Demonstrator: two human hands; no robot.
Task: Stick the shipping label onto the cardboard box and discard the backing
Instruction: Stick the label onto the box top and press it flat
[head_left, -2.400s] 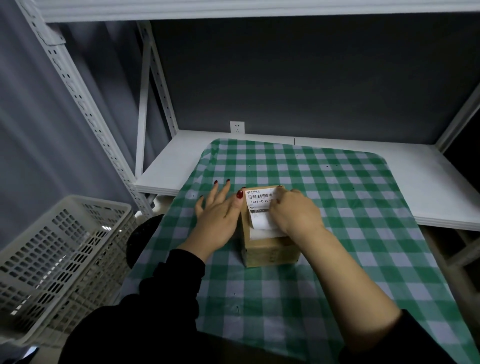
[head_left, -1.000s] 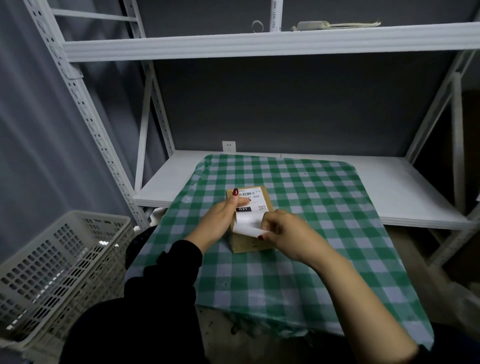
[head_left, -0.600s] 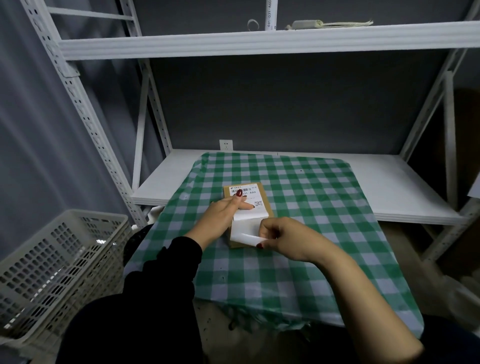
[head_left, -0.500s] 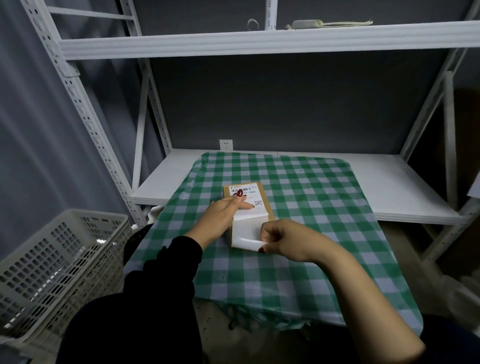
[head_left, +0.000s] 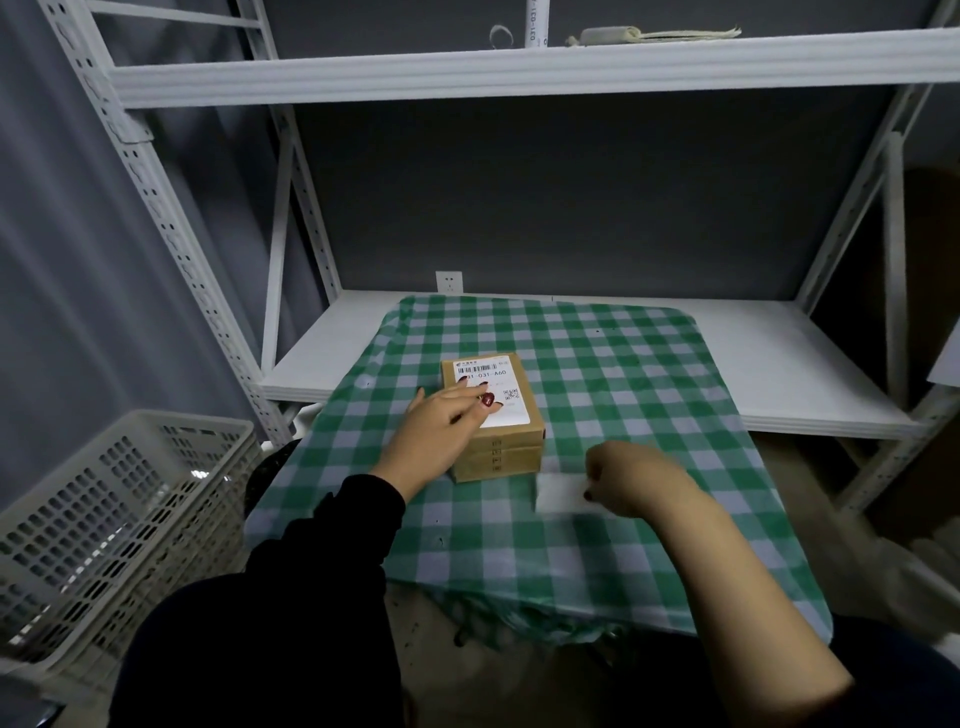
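A white shelving rack (head_left: 519, 73) framed the scene, its lower shelf draped with a green checked cloth (head_left: 623, 395), and a white perforated basket (head_left: 104, 525) stood off to the left. The cardboard box (head_left: 496, 452) sat on the cloth with the shipping label (head_left: 498, 392) lying flat on its top face — the left hand (head_left: 436, 431) rested there, fingers (head_left: 470, 389) loosely extended and pressing on the label. Just right of the box, the right hand (head_left: 631, 486) was curled closed, pinching the white backing (head_left: 558, 493) — blurred — over the cloth.
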